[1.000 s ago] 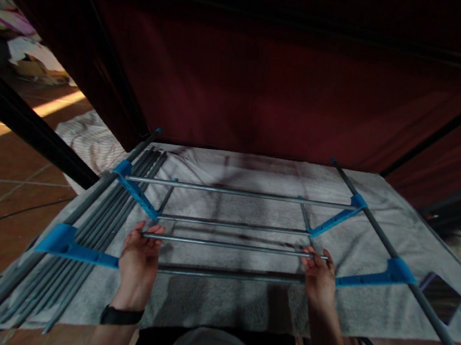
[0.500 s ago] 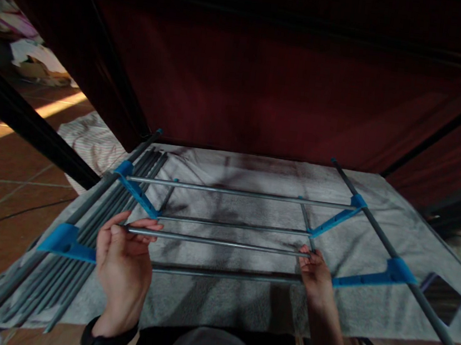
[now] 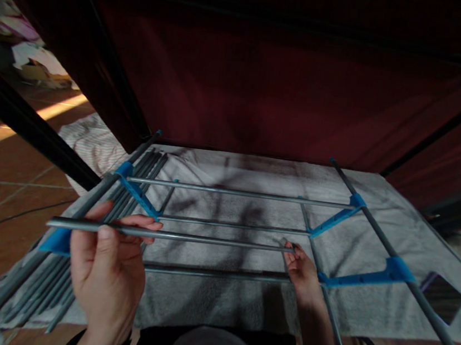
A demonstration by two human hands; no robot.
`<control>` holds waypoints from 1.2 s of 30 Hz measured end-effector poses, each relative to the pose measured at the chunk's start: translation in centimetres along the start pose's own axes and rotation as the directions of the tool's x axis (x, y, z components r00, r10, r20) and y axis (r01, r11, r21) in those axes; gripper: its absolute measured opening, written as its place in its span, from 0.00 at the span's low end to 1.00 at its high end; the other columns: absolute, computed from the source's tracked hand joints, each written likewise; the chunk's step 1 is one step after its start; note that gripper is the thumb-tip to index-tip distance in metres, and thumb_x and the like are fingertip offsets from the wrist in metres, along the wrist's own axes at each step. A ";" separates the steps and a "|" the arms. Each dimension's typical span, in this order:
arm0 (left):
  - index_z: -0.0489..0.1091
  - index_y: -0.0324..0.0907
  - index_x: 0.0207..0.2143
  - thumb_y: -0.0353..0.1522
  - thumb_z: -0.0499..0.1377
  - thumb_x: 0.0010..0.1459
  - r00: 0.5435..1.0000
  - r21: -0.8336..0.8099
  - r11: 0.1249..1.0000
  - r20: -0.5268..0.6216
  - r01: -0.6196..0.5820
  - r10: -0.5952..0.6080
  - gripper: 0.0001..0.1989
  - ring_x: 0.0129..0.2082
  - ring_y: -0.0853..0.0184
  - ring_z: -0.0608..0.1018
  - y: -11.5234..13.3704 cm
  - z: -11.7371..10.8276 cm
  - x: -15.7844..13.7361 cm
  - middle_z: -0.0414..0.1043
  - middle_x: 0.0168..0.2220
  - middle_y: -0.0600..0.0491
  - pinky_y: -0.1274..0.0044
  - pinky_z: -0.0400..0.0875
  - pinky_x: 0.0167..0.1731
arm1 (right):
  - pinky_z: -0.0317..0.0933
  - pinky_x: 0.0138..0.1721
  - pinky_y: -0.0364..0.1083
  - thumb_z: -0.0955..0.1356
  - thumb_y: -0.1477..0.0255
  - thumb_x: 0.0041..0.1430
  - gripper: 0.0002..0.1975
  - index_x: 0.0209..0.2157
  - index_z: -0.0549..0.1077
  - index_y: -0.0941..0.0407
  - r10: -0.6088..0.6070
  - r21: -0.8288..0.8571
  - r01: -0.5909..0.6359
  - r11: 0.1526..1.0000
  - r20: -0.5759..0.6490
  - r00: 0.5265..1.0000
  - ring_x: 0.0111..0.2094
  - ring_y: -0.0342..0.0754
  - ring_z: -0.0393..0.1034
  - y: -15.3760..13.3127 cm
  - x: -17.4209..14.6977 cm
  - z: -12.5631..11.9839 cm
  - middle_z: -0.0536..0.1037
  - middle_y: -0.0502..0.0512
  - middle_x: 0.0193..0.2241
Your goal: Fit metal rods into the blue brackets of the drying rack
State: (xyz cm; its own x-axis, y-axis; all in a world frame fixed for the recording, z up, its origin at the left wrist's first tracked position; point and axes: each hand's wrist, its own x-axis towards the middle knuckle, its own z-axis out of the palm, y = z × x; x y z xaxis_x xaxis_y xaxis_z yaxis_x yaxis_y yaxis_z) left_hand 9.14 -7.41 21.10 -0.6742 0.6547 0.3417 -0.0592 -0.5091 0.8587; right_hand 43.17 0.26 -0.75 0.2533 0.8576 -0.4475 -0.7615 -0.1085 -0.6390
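A thin grey metal tube (image 3: pixel 205 240) lies level across both hands, above a frame of tubes and blue plastic brackets. My left hand (image 3: pixel 111 270) grips it near its left end, thumb on top, with that end sticking out beyond the fingers. At its right end, the fingertips of my right hand (image 3: pixel 300 268) pinch it. Under and around the hands is the frame: a front crossbar (image 3: pixel 218 273), a rear crossbar (image 3: pixel 236 192), a right blue bracket (image 3: pixel 369 276) and a left blue bracket (image 3: pixel 56 240), partly hidden by my left hand.
Several loose grey tubes (image 3: pixel 48 284) lie in a bundle on the grey cloth (image 3: pixel 214 305) at the left. A phone (image 3: pixel 442 297) rests at the right. Behind stands a dark red wooden panel (image 3: pixel 249 85). Tiled floor (image 3: pixel 13 196) shows at the left.
The tube has shifted left, its left end now well past my left hand. My left hand has come nearer and slightly left; my right hand has moved left with the tube.
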 end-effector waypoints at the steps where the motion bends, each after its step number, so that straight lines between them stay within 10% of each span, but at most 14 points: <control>1: 0.69 0.48 0.50 0.35 0.55 0.63 1.000 -0.001 1.000 0.018 0.013 -0.013 0.13 0.33 0.62 0.78 0.0 0.1 -0.1 0.77 0.33 0.53 0.72 0.70 0.33 | 0.72 0.46 0.42 0.71 0.83 0.44 0.12 0.32 0.72 0.55 0.009 0.002 -0.009 1.000 0.006 1.000 0.37 0.43 0.77 0.2 -0.1 0.2 0.80 0.50 0.31; 20: 0.64 0.44 0.53 0.37 0.55 0.65 0.941 0.080 0.978 0.270 0.190 -0.205 0.16 0.41 0.60 0.80 -3.4 1.0 -3.0 0.76 0.41 0.48 0.71 0.74 0.35 | 0.72 0.44 0.48 0.74 0.70 0.44 0.12 0.34 0.75 0.54 0.027 -0.311 -0.016 0.950 0.032 0.999 0.35 0.47 0.76 0.9 -1.4 2.0 0.80 0.51 0.33; 36: 0.62 0.43 0.54 0.37 0.54 0.65 0.894 0.211 0.963 0.379 0.169 -0.240 0.16 0.42 0.62 0.78 -5.3 2.5 -3.8 0.75 0.41 0.49 0.70 0.75 0.38 | 0.69 0.37 0.50 0.64 0.51 0.53 0.22 0.36 0.74 0.54 0.147 -0.864 0.144 0.483 0.242 0.959 0.31 0.50 0.73 4.4 -1.8 3.9 0.79 0.56 0.31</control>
State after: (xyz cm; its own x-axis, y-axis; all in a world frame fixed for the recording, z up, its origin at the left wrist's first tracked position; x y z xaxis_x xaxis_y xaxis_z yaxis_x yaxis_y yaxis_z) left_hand 13.87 -5.86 16.21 -0.3097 0.9189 0.2445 -0.0157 -0.2621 0.9649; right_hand 37.05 0.20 -0.33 -0.0135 0.9282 -0.3718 0.1840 -0.3632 -0.9134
